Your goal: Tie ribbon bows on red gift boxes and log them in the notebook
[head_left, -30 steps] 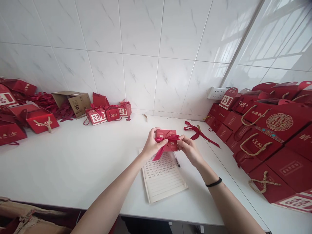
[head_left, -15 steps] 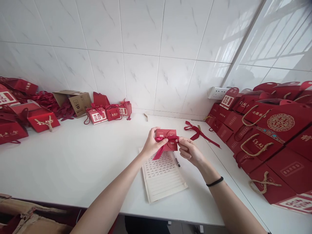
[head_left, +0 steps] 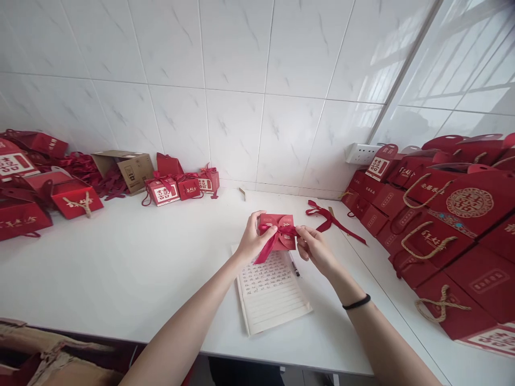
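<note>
A small red gift box [head_left: 286, 219] with gold print is held up above an open notebook [head_left: 276, 311]. My left hand [head_left: 253, 236] grips the box by its left side, its thumb pressing on the front. Around the box's middle runs a dark red ribbon [head_left: 264, 251], one tail hanging below my left thumb. My right hand [head_left: 316, 246] pinches the ribbon at the box's right edge, fingers curled. A black pen [head_left: 295, 267] lies beside the notebook, partly covered. Another loose red ribbon [head_left: 330, 219] rests on the table behind my right hand.
Stacked red gift boxes [head_left: 442, 236] with rope handles fill the right side. At the left are more red boxes [head_left: 76, 198], an open cardboard box [head_left: 131, 169] spilling ribbon, and several small tied boxes [head_left: 163, 190] along the tiled wall. A power socket [head_left: 360, 154] is at the back right.
Both hands keep their hold on box and ribbon, and the right hand's pinch shifts only slightly. The whole view has moved a little.
</note>
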Available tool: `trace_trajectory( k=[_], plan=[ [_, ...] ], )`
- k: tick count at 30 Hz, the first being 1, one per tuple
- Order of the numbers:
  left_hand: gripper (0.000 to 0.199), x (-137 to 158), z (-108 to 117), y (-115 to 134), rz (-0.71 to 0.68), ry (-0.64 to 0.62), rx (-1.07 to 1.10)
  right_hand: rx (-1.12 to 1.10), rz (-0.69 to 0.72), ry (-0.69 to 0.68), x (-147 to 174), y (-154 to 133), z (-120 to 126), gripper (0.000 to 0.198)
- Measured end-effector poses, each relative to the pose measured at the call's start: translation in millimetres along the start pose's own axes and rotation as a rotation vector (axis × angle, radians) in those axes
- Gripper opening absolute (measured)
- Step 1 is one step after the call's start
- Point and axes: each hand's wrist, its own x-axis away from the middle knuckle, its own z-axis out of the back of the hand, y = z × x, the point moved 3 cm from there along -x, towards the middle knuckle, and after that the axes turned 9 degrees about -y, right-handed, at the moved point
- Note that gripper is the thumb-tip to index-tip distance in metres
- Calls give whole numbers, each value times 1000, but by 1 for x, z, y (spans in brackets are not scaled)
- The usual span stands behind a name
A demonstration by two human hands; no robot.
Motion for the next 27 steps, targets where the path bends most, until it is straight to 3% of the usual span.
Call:
trace_trajectory(
  k=[5,8,15,27],
  plan=[
    [44,-4,1,-15,-76,108,22,50,8,69,-1,1,0,49],
    [32,-6,2,-23,-102,104,-28,52,-7,111,-1,3,1,51],
    [20,-4,6,-12,-242,137,-277,71,-89,80,-2,7,-3,55],
    [23,0,4,-3,-153,203,-205,133,-32,76,0,3,-5,58]
  ],
)
